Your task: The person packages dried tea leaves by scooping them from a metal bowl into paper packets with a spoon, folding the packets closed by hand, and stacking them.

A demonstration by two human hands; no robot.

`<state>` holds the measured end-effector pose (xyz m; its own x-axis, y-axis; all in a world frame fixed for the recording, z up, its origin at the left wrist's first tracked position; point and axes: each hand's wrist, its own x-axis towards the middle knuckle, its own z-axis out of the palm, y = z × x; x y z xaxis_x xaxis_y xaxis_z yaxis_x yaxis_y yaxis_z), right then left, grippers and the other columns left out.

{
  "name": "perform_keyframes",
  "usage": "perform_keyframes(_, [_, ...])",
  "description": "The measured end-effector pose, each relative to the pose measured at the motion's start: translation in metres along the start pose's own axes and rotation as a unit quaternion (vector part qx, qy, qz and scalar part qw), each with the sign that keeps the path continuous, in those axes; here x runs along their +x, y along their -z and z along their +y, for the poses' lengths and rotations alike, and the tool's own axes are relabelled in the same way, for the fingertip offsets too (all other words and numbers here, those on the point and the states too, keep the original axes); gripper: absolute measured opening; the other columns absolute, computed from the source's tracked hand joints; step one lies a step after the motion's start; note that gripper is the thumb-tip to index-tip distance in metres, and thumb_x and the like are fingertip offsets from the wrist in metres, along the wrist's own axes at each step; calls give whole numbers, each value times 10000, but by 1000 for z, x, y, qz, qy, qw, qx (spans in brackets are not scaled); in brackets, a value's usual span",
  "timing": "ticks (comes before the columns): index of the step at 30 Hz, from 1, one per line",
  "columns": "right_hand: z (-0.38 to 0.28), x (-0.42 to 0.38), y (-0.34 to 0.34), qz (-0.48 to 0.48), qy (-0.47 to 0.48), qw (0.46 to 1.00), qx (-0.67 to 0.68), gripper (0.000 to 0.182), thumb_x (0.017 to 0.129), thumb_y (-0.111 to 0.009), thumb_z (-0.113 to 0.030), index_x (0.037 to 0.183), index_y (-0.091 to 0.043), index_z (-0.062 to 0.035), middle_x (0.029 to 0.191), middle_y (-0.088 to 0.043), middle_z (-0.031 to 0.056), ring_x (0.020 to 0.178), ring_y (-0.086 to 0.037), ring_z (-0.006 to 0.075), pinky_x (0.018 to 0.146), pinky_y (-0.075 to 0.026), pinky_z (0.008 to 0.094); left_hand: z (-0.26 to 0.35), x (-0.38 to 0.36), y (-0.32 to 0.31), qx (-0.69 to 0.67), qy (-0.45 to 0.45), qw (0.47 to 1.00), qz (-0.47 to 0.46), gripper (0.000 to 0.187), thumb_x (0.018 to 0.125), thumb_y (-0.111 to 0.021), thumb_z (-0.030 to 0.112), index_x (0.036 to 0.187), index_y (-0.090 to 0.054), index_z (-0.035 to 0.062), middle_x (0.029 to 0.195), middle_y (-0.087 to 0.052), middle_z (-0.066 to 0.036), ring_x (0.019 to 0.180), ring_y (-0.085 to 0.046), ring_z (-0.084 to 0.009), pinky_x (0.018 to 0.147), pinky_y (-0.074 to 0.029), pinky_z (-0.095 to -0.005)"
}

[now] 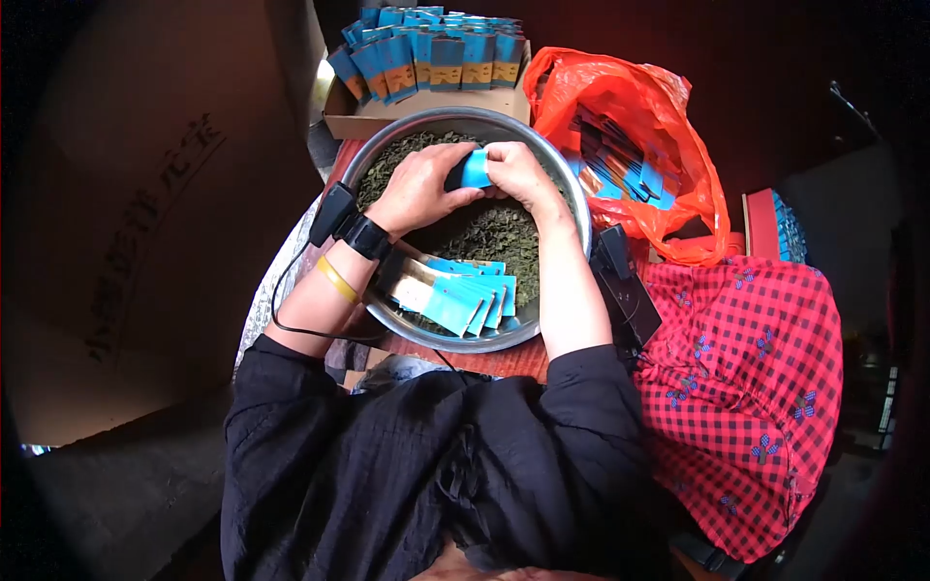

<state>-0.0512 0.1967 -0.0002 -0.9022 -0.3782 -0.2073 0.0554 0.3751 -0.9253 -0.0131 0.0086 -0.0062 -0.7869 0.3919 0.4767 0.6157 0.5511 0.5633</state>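
Observation:
Over a round metal basin (pixel 583 223) of dried green leaves (pixel 504 232), both hands meet at a small blue paper packet (pixel 475 170). My left hand (pixel 418 186) grips its left side between thumb and fingers. The fingertips of my right hand (pixel 523 174) pinch its right edge. What lies inside the packet is hidden. Nearer to me, several blue and gold packets (pixel 450 302) lie fanned on the leaves, against the basin's near left side.
Behind the basin, a cardboard box (pixel 363 124) holds rows of upright blue and gold packets (pixel 446 66). To its right, an open red plastic bag (pixel 693 184) contains more packets. Red checked cloth (pixel 746 378) lies at right; a large cardboard carton (pixel 145 213) stands at left.

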Motion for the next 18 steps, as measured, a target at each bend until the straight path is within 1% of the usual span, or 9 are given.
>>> perform_keyframes(4, [0, 6, 5, -9, -23, 1000, -4, 168, 851, -612, -235, 818, -653, -76, 687, -621, -4, 592, -590, 79, 529, -439, 214, -1, 5, 2, 1, 21, 1000, -22, 619, 739, -800, 261, 1259, -565, 22, 1214, -615, -197, 1134, -585, -358, 970, -468, -417])
perform_keyframes(7, [-5, 4, 4, 17, 4, 1000, -24, 167, 872, -603, -205, 816, -645, -54, 692, -619, -9, 610, -582, 77, 563, -451, 231, -4, 7, 1, 5, 12, 1000, -7, 613, 745, -797, 267, 1258, -567, 21, 1214, -617, -193, 1130, -588, -353, 965, -470, -413])
perform_keyframes(8, [-1, 7, 5, 15, 2, 1000, -24, 167, 872, -603, -205, 816, -645, -54, 692, -619, -9, 610, -582, 77, 563, -451, 231, -4, 8, 2, -2, 21, 1000, -12, 613, 745, -797, 266, 1258, -568, 22, 1212, -618, -193, 1130, -589, -352, 963, -471, -412])
perform_keyframes(10, [3, 11, 5, 37, 59, 997, -38, 188, 896, -583, -185, 794, -637, -37, 678, -614, -2, 603, -574, 75, 553, -448, 239, -8, 11, 1, -7, 30, 999, -18, 612, 746, -798, 265, 1258, -568, 22, 1211, -619, -192, 1130, -589, -350, 962, -471, -410])
perform_keyframes(11, [5, 13, 5, 57, 63, 995, -55, 225, 919, -575, -170, 755, -624, -24, 649, -599, 1, 595, -562, 71, 542, -440, 247, -13, 11, -1, -4, 19, 1000, -5, 605, 744, -791, 283, 1247, -570, 31, 1200, -624, -187, 1119, -589, -354, 947, -473, -423])
perform_keyframes(12, [8, 15, 4, 56, 63, 995, -55, 225, 919, -575, -170, 755, -624, -24, 649, -599, 1, 595, -562, 71, 542, -440, 247, -14, 13, -1, -2, 7, 1000, 8, 598, 742, -785, 301, 1237, -573, 41, 1190, -628, -182, 1108, -590, -357, 933, -475, -435])
perform_keyframes(14, [14, 21, 3, 109, 90, 988, -60, 232, 884, -622, -190, 766, -648, 7, 618, -624, 61, 567, -585, 93, 531, -457, 293, -17, 14, -1, 7, -5, 1000, 18, 598, 740, -786, 300, 1237, -574, 43, 1178, -632, -185, 1092, -597, -359, 921, -484, -431])
perform_keyframes(15, [12, 20, 3, 121, 98, 984, -87, 228, 883, -616, -196, 776, -656, 2, 622, -631, 75, 591, -592, 91, 550, -464, 302, -15, 15, 2, -1, 7, 1000, 5, 593, 747, -788, 278, 1244, -574, 34, 1188, -629, -187, 1105, -596, -352, 934, -482, -414])
perform_keyframes(18, [15, 23, 2, 143, 111, 975, -128, 227, 878, -614, -199, 784, -661, 3, 633, -639, 73, 623, -598, 86, 569, -470, 305, -16, 16, 3, -11, 21, 1000, -9, 581, 756, -786, 251, 1251, -575, 33, 1183, -631, -191, 1102, -603, -343, 937, -485, -392])
